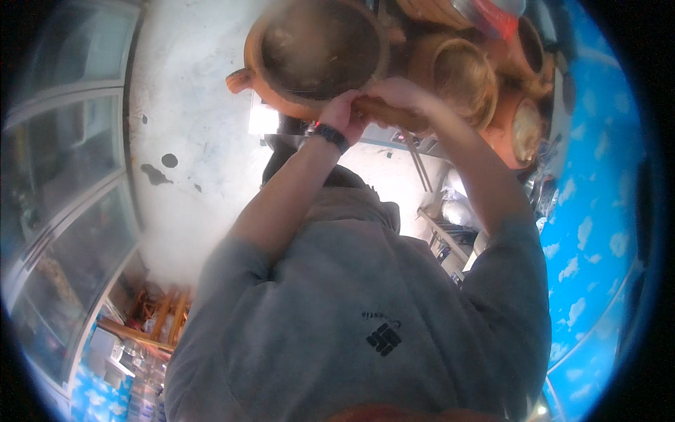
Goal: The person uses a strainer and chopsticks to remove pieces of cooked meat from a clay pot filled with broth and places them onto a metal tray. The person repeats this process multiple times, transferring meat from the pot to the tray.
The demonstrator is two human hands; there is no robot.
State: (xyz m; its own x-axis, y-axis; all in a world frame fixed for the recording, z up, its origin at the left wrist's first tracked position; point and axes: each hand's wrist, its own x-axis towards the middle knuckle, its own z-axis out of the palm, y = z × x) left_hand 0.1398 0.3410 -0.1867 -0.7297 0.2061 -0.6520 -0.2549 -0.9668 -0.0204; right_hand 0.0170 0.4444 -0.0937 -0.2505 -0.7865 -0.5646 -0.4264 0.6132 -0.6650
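Note:
A large round terracotta pot [254,53] with a dark interior stands at the top, a stubby handle on its left side. At its near rim, my left hand [345,113], with a dark band on the wrist, is closed on one end of a brown handle-like piece [393,113]. My right hand [398,95] lies over the same piece, its fingers partly hidden. Whether that piece is joined to the pot cannot be told. Haze blurs the pot and both hands. Liquid or residue seems to lie in the pot.
More clay pots [490,89] crowd the upper right, one with a pale content or cover [527,130]. Two thin sticks [416,161] slant below my hands. A metal rack [445,237] stands at right, glass-doored cabinets [68,153] at left, and a wooden crate-like frame [166,316] at lower left.

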